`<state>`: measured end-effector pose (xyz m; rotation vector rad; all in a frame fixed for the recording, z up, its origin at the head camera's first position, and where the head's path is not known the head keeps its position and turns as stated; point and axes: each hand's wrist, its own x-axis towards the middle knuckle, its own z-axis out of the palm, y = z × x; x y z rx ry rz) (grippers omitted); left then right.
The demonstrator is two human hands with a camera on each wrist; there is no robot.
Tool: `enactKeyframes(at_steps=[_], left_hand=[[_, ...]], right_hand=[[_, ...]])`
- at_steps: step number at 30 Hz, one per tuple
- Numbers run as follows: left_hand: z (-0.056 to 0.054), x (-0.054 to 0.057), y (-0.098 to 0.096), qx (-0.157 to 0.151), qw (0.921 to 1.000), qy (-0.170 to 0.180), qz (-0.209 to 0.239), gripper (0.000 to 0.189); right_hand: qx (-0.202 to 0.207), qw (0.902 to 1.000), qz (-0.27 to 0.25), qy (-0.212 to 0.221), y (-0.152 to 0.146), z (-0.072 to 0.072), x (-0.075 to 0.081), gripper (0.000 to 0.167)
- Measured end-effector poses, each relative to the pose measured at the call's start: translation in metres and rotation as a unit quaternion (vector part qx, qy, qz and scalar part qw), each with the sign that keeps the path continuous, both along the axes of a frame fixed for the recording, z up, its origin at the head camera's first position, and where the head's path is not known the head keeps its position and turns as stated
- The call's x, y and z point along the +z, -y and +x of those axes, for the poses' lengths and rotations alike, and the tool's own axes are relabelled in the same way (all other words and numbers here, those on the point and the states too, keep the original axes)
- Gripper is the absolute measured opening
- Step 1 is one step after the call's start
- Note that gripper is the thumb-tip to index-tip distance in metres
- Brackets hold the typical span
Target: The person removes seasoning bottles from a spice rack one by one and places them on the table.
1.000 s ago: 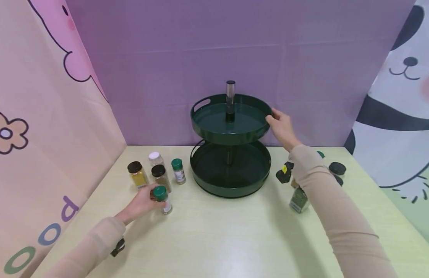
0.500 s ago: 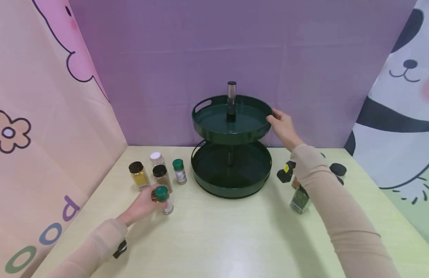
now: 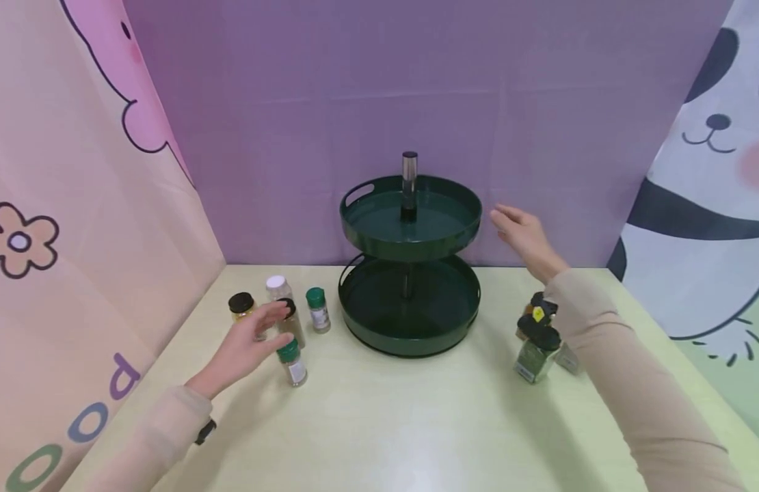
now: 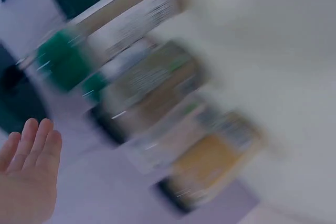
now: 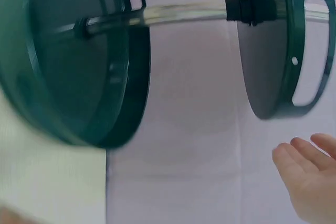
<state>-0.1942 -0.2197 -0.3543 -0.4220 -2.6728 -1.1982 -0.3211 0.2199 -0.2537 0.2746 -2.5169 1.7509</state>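
Note:
My left hand point(image 3: 247, 348) is open, fingers spread, beside a green-capped spice jar point(image 3: 296, 371) that stands upright on the table. In the left wrist view that hand point(image 4: 31, 177) holds nothing. Behind its fingers are a black-lidded jar of brown spice point(image 3: 296, 333) and a partly hidden black-lidded yellow jar point(image 3: 241, 303). To the right of the two-tier dark green tray stand, my right hand point(image 3: 526, 239) hovers, fingers relaxed, just off the rim of the upper tray point(image 3: 410, 247). The right wrist view shows a gap between this hand point(image 5: 310, 174) and the handle cut-out.
The lower tray point(image 3: 410, 345) stands on the table. Left of it are another green-capped jar point(image 3: 318, 316) and a white-lidded jar point(image 3: 277, 287). Under the right forearm, a green herb jar point(image 3: 530, 362) stands among other jars, partly hidden by the sleeve.
My left hand has let go of the green-capped jar and drawn back leftward, fingers opening. My right hand has released the upper tray's rim and moved away to the right.

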Motion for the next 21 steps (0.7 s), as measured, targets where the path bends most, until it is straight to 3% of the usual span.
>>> enactKeyframes(at_steps=[2, 5, 8, 11, 15, 18, 21], left_hand=[[-0.002, 0.017, -0.004, 0.004, 0.9971, -0.067, -0.036, 0.045], [-0.014, 0.045, -0.011, 0.017, 0.9851, -0.144, -0.092, 0.032], [-0.042, 0.073, -0.016, 0.017, 0.9748, -0.164, -0.15, 0.027], [-0.077, 0.099, -0.019, 0.022, 0.9659, -0.124, -0.227, 0.033], [-0.115, 0.12, -0.023, 0.031, 0.9457, -0.012, -0.323, 0.053], [-0.128, 0.122, -0.028, 0.062, 0.9338, 0.07, -0.345, 0.071], [-0.13, 0.116, -0.035, 0.111, 0.9236, 0.112, -0.349, 0.088]], right_hand=[[-0.02, 0.9969, 0.07, -0.03, -0.011, 0.007, 0.001, 0.058], [-0.044, 0.9792, 0.185, -0.071, -0.026, 0.013, 0.0, 0.047], [-0.04, 0.9572, 0.274, -0.086, -0.036, 0.011, 0.001, 0.044], [-0.022, 0.936, 0.344, -0.069, -0.038, 0.0, 0.005, 0.059], [-0.007, 0.9149, 0.403, -0.028, -0.033, -0.016, 0.004, 0.088], [-0.018, 0.9101, 0.414, 0.011, -0.025, -0.023, -0.002, 0.099], [-0.049, 0.9062, 0.418, 0.044, -0.017, -0.025, -0.009, 0.107]])
